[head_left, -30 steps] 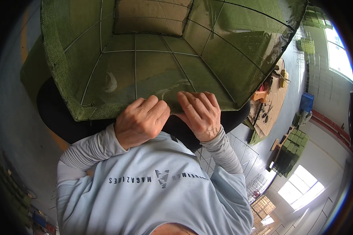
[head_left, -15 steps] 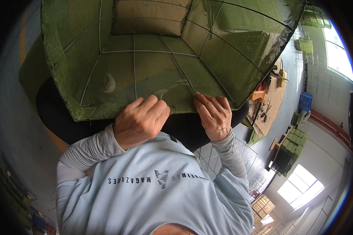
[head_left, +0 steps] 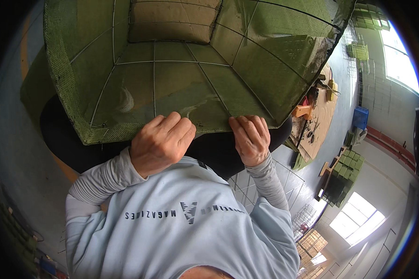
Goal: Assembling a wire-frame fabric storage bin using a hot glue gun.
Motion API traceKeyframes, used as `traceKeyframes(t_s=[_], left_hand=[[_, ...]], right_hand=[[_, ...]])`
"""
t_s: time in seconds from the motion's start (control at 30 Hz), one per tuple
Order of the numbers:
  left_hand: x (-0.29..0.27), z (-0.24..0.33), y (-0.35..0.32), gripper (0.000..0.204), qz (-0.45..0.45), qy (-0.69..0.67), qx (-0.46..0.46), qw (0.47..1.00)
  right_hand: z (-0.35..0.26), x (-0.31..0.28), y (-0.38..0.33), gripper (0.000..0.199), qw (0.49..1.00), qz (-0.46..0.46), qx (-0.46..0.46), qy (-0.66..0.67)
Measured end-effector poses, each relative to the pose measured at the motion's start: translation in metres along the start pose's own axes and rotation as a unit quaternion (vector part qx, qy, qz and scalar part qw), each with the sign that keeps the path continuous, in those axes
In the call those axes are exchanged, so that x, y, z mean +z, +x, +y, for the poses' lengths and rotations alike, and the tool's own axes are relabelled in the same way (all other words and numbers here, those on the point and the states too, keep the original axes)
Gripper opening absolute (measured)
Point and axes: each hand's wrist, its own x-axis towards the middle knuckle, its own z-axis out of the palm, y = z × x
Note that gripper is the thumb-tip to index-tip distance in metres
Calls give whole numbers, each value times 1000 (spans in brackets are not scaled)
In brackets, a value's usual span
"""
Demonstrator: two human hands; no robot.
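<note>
A large box-shaped green mesh fabric cover over a wire frame (head_left: 172, 61) rests on my lap, its open side toward me. My left hand (head_left: 163, 140) has its fingers curled over the near edge of the green fabric (head_left: 116, 134), left of the middle. Farther right along that same edge, my right hand (head_left: 251, 138) pinches the fabric with bent fingers. The fingertips of both hands are partly hidden behind the edge. Inside the box, a brown panel (head_left: 172, 21) shows at the far end behind the wires.
To the right stands a low work surface covered in brown board (head_left: 323, 116), with an orange tool (head_left: 302, 111), scissors (head_left: 312, 135) and a yellow object (head_left: 331, 90). Beyond it are a blue crate (head_left: 360, 117) and stacked green boxes (head_left: 344, 174). Wire grid panels (head_left: 284, 181) lie beside me.
The box has shifted slightly left in view. My left hand has moved slightly left along the edge, and my right hand has changed its finger position a little.
</note>
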Motion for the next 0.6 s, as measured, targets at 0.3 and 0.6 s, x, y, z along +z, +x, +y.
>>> traceKeyframes(t_s=[0.3, 0.6], left_hand=[[0, 0, -1, 20, 7, 1, -10, 1000], [0, 0, 0, 20, 5, 1, -11, 1000]], right_hand=[[1, -14, 3, 40, 999, -4, 40, 15], [7, 2, -3, 45, 1000, -3, 2, 20]])
